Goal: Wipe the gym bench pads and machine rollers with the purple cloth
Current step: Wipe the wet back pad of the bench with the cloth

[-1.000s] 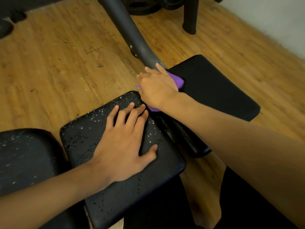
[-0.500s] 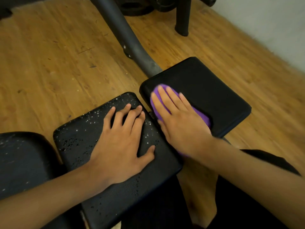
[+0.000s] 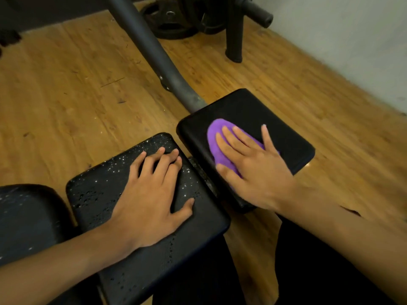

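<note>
Two bare hands lie flat on black gym pads, seen from above. Nearest, the left hand (image 3: 149, 199) rests palm down, fingers straight and slightly spread, on a square black vinyl pad (image 3: 94, 194) speckled with water droplets. Just beyond and to the right, the right hand (image 3: 253, 172), fingers straight and fanned out, presses one crumpled purple cloth (image 3: 217, 139) against a second square black vinyl pad (image 3: 286, 137). The cloth shows under the fingers and thumb, on the left half of that matte pad. Three pads can be counted. The third, a rounded black cushion (image 3: 28, 216) with a few droplets, sits at the near left edge beside the wet pad. One thick grey metal tube (image 3: 152, 51) rises from behind the second pad toward the top of the view. Beneath everything is a scuffed honey-coloured wooden plank floor (image 3: 66, 95). Farther back, at least two black weight plates (image 3: 169, 23) sit by one black upright post (image 3: 234, 36) and one black bar end (image 3: 256, 12), beside a pale plaster wall (image 3: 352, 40).
</note>
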{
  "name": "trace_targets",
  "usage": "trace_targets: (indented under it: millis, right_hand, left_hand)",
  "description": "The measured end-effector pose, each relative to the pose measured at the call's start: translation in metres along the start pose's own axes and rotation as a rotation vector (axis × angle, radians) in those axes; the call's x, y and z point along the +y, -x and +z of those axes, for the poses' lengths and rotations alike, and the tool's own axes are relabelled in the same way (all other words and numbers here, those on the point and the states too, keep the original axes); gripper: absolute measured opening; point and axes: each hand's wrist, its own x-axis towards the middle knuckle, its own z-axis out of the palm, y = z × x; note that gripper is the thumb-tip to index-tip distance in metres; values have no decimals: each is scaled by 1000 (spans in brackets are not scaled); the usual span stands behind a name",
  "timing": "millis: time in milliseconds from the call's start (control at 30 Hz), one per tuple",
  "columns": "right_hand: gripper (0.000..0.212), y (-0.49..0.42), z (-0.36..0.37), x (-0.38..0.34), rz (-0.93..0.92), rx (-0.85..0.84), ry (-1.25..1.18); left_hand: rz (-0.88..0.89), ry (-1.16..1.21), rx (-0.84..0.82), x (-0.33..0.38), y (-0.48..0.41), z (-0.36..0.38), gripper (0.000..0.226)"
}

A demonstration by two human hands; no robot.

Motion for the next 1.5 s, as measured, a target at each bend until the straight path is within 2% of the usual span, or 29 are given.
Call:
trace_targets:
  millis: [67,167,333,467,567,667,767,867,933,1067,1133,1233,1300,1400,1500]
  right_hand:
    - [79,25,0,13,-2,-49,45]
    - [72,20,8,12,-56,-1,20]
    - [64,-89,10,4,-69,168,1]
    - [67,-167,-9,-15,25,127,-63]
    - [73,-133,-6,-13,-61,163,-126]
    - [83,-41,-2,3,-164,-4,-76]
    - [72,6,3,27,-222,-101,-10]
    - [64,-30,11,32,-214,58,-7]
    - [63,-80,10,33,-122,145,-27]
    - [54,-155,-5,29,69,179,-74]
    - [66,-145,-6,20,83,154,-91]
    - [105,-84,-3,4,45,43,-134]
    - [111,-39,1,0,-12,19,-68]
    - [100,-15,10,8,-86,30,20]
    - [77,-56,11,16,-98,124,-69]
  left_hand:
    - [6,-1,6,2,-3,0,86]
    - [12,4,10,3,-5,1,87]
    - [11,0,-15,0,-6,4,86]
    - [2,-4,-25,1,-4,3,85]
    - [10,-1,-18,-1,-5,1,84]
    - [20,-4,-3,-1,-4,1,86]
    - [20,-4,8,0,-7,2,86]
    - [14,-8,-10,-1,-7,4,86]
    - [19,-5,-23,-1,-5,4,86]
    - [11,0,-22,0,-5,3,84]
    - [7,-4,-22,0,-5,2,84]
    - [18,-2,1,0,-4,1,83]
    - [21,-2,18,1,-6,0,83]
    - [19,2,29,1,-9,1,84]
    - [17,0,10,-1,-7,3,83]
